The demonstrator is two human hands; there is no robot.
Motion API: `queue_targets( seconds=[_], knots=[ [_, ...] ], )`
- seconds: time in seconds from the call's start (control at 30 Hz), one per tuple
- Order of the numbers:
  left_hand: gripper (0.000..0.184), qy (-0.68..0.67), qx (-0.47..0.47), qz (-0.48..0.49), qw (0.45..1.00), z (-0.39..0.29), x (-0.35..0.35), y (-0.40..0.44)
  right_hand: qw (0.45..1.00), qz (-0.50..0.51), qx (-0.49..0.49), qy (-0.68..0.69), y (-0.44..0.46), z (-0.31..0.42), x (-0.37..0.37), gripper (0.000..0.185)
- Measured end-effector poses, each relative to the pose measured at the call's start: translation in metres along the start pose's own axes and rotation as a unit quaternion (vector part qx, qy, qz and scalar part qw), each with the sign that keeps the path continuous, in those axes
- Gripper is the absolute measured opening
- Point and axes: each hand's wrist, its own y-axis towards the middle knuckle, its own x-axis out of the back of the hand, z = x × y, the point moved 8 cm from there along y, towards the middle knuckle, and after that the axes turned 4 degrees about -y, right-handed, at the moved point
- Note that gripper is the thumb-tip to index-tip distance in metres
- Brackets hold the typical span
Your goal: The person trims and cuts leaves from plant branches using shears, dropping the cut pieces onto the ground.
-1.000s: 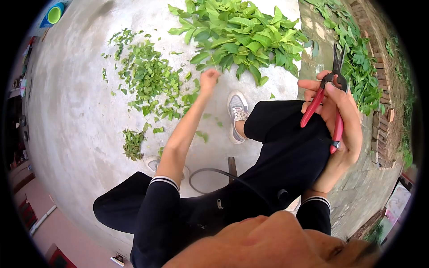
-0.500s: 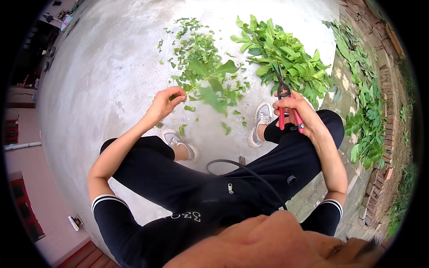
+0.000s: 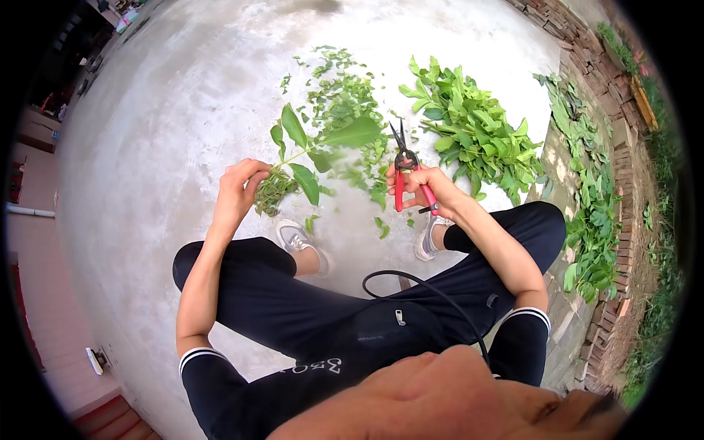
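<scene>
Pinched in my left hand (image 3: 242, 192) is the stem of a leafy sprig (image 3: 304, 152), its several green leaves spread to the right. My right hand (image 3: 427, 189) is wrapped round red-handled shears (image 3: 402, 163), whose dark blades point up and stand slightly apart, to the right of the sprig. Beyond the sprig, cut leaf pieces (image 3: 345, 95) lie scattered on the concrete. A small heap of stems (image 3: 275, 192) lies just beside my left hand, partly behind it.
A large pile of leafy sprigs (image 3: 480, 136) lies at the right. Further right, more greenery (image 3: 592, 227) runs along a brick edging (image 3: 623, 220). My shoes (image 3: 295, 238) are on the concrete, and a black cable (image 3: 425, 282) loops over my lap.
My left hand has drawn the sprig back from the piles toward the left. My right hand has brought the shears inward, close to the sprig. The view has shifted.
</scene>
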Motion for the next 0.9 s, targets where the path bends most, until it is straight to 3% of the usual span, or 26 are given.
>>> queue_targets(
  seconds=[0.13, 0.3, 0.5, 0.6, 0.8, 0.83, 0.9],
  knots=[
    [0.007, 0.019, -0.004, -0.007, 1.000, 0.000, 0.000, -0.007, 0.992, 0.006, -0.084, -0.097, 0.011, -0.027, 0.012, 0.057],
    [0.008, 0.049, -0.007, 0.019, 0.999, -0.004, -0.005, -0.004, 0.992, 0.039, -0.094, -0.072, 0.015, -0.041, 0.001, 0.068],
    [0.014, 0.064, -0.039, 0.089, 0.993, -0.007, -0.031, -0.005, 0.993, 0.049, -0.071, -0.087, 0.008, -0.029, -0.002, 0.070],
    [0.017, 0.050, -0.029, 0.103, 0.993, -0.007, -0.038, -0.005, 0.987, 0.048, -0.104, -0.110, 0.007, -0.040, 0.006, 0.070],
    [0.024, 0.085, -0.110, 0.134, 0.981, -0.018, -0.046, -0.004, 0.977, 0.023, -0.102, -0.185, 0.015, -0.056, 0.024, 0.059],
    [0.026, 0.084, -0.119, 0.130, 0.981, -0.022, -0.046, -0.003, 0.978, -0.014, -0.086, -0.192, 0.010, -0.050, 0.024, 0.039],
    [0.030, 0.085, -0.135, 0.121, 0.980, -0.027, -0.045, -0.002, 0.946, -0.063, -0.072, -0.308, 0.010, -0.040, 0.029, 0.027]
  ],
)
